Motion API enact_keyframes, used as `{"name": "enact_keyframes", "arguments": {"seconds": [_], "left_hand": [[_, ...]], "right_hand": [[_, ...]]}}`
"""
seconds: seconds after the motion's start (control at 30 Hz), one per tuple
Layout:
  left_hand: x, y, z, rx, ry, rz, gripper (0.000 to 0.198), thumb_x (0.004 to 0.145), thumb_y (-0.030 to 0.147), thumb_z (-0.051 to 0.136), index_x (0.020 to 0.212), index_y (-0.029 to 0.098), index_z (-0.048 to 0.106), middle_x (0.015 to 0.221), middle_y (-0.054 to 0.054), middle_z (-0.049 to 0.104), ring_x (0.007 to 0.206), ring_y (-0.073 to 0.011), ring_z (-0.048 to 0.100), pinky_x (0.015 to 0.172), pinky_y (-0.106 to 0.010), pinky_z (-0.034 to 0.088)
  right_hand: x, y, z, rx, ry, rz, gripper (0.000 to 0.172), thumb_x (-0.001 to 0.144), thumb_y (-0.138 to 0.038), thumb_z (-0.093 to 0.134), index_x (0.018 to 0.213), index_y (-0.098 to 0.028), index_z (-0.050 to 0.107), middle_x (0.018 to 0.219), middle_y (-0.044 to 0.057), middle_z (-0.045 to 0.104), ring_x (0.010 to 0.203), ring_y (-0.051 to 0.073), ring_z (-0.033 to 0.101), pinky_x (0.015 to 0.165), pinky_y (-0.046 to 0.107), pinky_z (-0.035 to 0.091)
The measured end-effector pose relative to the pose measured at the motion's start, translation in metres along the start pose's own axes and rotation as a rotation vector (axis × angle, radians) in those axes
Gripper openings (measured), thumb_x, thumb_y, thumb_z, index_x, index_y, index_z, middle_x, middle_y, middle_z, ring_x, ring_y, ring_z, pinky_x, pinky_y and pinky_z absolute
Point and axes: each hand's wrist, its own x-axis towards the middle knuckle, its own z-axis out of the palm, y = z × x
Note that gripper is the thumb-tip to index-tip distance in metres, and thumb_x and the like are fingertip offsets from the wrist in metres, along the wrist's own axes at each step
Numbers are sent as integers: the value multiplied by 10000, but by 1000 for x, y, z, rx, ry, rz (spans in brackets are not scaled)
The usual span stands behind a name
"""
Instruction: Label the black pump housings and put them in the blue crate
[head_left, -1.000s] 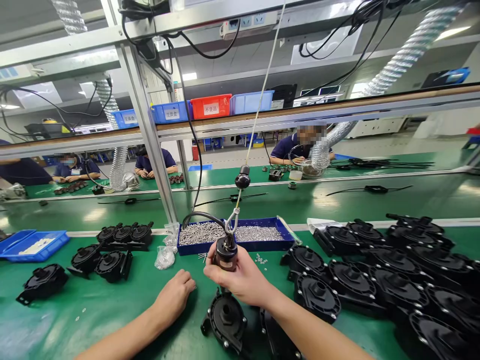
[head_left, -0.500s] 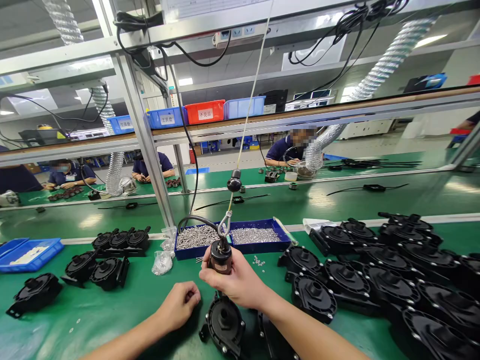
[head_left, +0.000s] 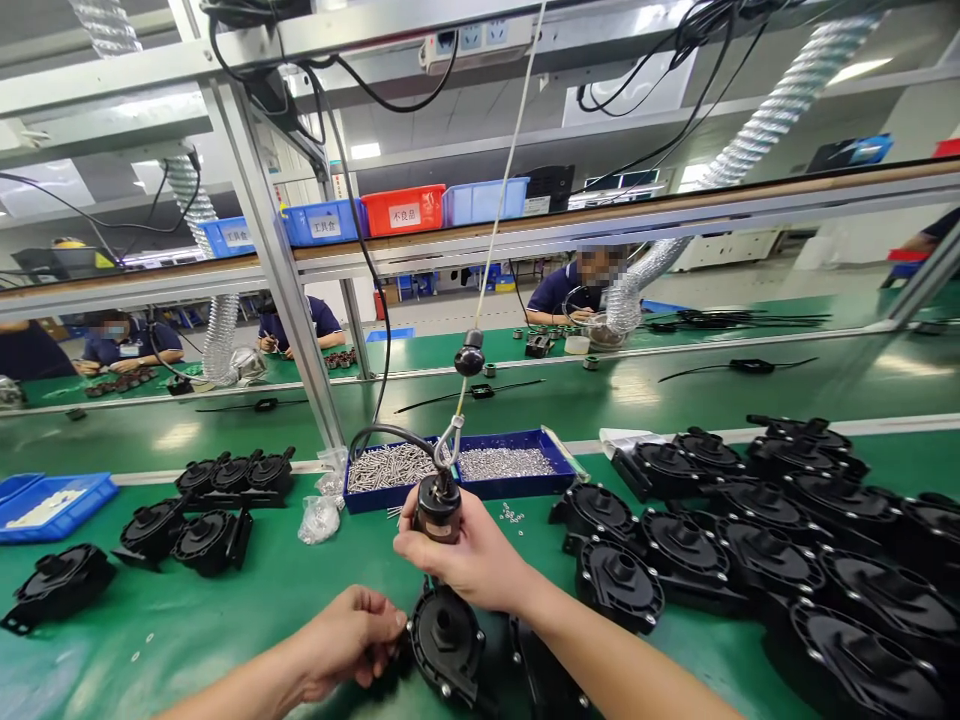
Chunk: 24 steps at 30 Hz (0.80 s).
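My right hand [head_left: 465, 555] is wrapped around a dark electric screwdriver [head_left: 439, 508], held upright and hung by a metal hook from a cord. Its lower end meets the top edge of a round black pump housing [head_left: 446, 635], which has screws around its rim. At the housing's left edge is my left hand [head_left: 360, 635], fingers bent and closed, thumb and forefinger against the rim; what they pinch is hidden. Behind the screwdriver stands a blue tray of screws [head_left: 394, 466] beside a blue tray of nuts [head_left: 506, 465]. Loose nuts [head_left: 512, 513] lie in front.
Many black housings [head_left: 682, 550] crowd the right side; several more [head_left: 206, 540] sit left. A clear plastic bag [head_left: 319, 518] lies near the trays, and a blue bin [head_left: 56, 505] is far left. A metal post [head_left: 274, 260] rises behind. Co-workers sit across the bench.
My left hand has gone from resting as a loose fist beside the housing to touching its left edge. My right hand keeps the screwdriver at about the same spot. The view has shifted slightly.
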Motion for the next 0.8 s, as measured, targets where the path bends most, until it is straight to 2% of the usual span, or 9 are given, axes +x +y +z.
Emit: {"name": "enact_keyframes", "arguments": {"seconds": [0.07, 0.17, 0.3, 0.37, 0.47, 0.57, 0.67, 0.8], "left_hand": [[-6, 2, 0, 24, -22, 29, 603, 605, 669, 897, 765, 154, 628, 631, 20, 542, 484, -75, 458, 391, -177, 326], [-6, 4, 1, 92, -58, 5, 715, 528, 701, 958, 863, 155, 639, 630, 39, 555, 483, -74, 446, 405, -185, 349], [3, 6, 5, 122, -51, -60, 781, 408, 717, 982, 820, 195, 573, 557, 59, 542, 456, -85, 424, 389, -202, 332], [8, 6, 7, 109, -30, -98, 769, 368, 658, 1004, 795, 211, 548, 541, 69, 530, 455, -90, 405, 384, -213, 324], [11, 3, 7, 117, -1, -114, 695, 402, 572, 997, 769, 219, 525, 554, 67, 533, 473, -96, 402, 407, -229, 303], [10, 2, 7, 136, 40, -57, 632, 453, 529, 970, 771, 215, 522, 595, 59, 552, 515, -108, 428, 459, -246, 295], [7, 7, 7, 154, -11, -5, 577, 503, 519, 949, 714, 205, 513, 591, 56, 530, 531, -102, 393, 488, -261, 241], [7, 18, 7, 203, -54, 5, 536, 519, 502, 914, 662, 215, 483, 560, 66, 492, 520, -102, 357, 491, -270, 216]], "right_hand": [[1, 1, 0, -2, 7, 4, 449, 783, -488, 907, 886, -208, 571, 719, -52, 539, 595, 116, 414, 584, 277, 361], [3, 1, 1, 12, 39, 8, 456, 777, -493, 904, 881, -208, 563, 682, -71, 479, 579, 109, 380, 568, 270, 358], [5, -1, 1, -2, 68, 1, 388, 810, -454, 863, 875, -211, 567, 655, -80, 435, 565, 109, 366, 559, 267, 374], [6, -3, -1, -55, 68, -50, 305, 829, -404, 827, 874, -202, 602, 686, -55, 487, 592, 125, 425, 580, 278, 401], [7, -3, -3, -111, 71, -149, 223, 817, -324, 803, 864, -192, 629, 743, -11, 573, 647, 156, 516, 615, 298, 436], [9, 1, -2, -106, 109, -184, 209, 831, -276, 746, 767, -208, 559, 613, -49, 489, 546, 134, 454, 542, 280, 374], [11, 6, 1, -113, 148, -212, 227, 800, -238, 722, 711, -214, 515, 577, -65, 438, 513, 116, 406, 509, 267, 339], [14, 7, 2, -110, 210, -218, 185, 780, -236, 735, 761, -204, 554, 599, -59, 486, 503, 121, 455, 497, 261, 379]]}}
